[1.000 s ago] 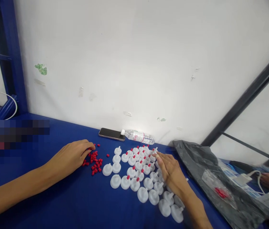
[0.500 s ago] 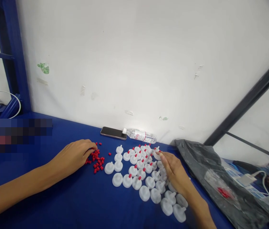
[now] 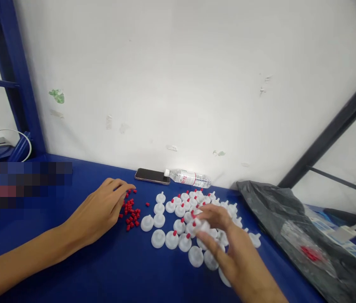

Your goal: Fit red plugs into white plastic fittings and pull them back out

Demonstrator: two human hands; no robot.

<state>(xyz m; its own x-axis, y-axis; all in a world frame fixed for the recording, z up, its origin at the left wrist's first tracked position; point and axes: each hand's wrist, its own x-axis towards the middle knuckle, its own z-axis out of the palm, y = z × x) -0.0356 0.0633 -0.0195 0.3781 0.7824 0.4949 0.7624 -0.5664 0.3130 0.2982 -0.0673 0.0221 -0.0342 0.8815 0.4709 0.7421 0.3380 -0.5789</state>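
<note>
My left hand (image 3: pixel 102 210) is at the near-left side of a pile of small red caps (image 3: pixel 131 216), its fingers bent together over the pile's edge; what is at the fingertips is hidden. On the right, my right hand (image 3: pixel 233 240) has its thumb and fingers round a white round piece (image 3: pixel 202 227), slightly blurred, above the other pieces. Many white discs with short stems lie on the blue table. Several, such as one disc (image 3: pixel 172 240), carry a red cap on the stem. Others, such as another disc (image 3: pixel 158 238), have none.
A phone (image 3: pixel 152 176) and a clear bottle (image 3: pixel 190 178) lie along the white wall. To the right is a dark plastic sheet (image 3: pixel 269 206) with a clear bag of red pieces (image 3: pixel 310 252) on it. Blue posts (image 3: pixel 28 84) stand at the left. One red cap (image 3: pixel 147 204) lies apart.
My right hand has moved left and nearer, off the far-right discs, and now holds a white piece. My left hand has shifted slightly at the red pile. The view has shifted slightly.
</note>
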